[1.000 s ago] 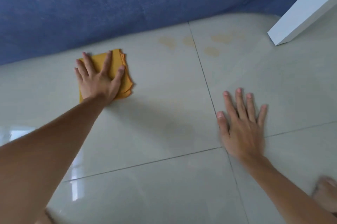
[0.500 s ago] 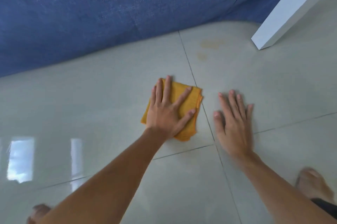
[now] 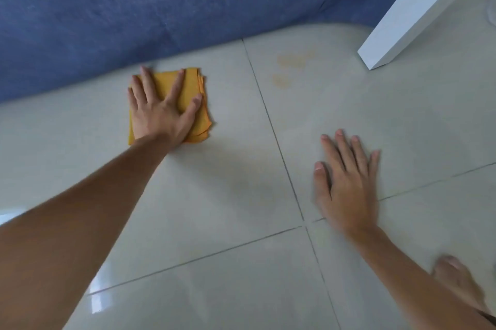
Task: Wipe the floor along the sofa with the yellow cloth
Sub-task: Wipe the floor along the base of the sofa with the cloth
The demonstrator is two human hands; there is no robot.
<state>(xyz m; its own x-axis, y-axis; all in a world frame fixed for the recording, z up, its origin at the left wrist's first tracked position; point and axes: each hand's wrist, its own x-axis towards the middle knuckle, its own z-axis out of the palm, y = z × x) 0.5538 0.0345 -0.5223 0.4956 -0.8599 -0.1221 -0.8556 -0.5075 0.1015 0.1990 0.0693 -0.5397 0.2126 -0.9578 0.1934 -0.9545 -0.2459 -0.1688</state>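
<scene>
Your left hand (image 3: 161, 112) presses flat on the folded yellow cloth (image 3: 194, 104) beside the sofa (image 3: 161, 7); right hand (image 3: 346, 182) braces, splayed and empty. Faint yellowish stains (image 3: 291, 66), possibly, remain ahead on the floor (image 3: 214, 222) to wipe.

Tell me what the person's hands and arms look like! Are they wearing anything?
Both are bare. The left hand and right hand have no gloves, rings or watch, and both forearms show no sleeves. The fingernails are short and unpainted. The right hand looks a little blurred.
</scene>
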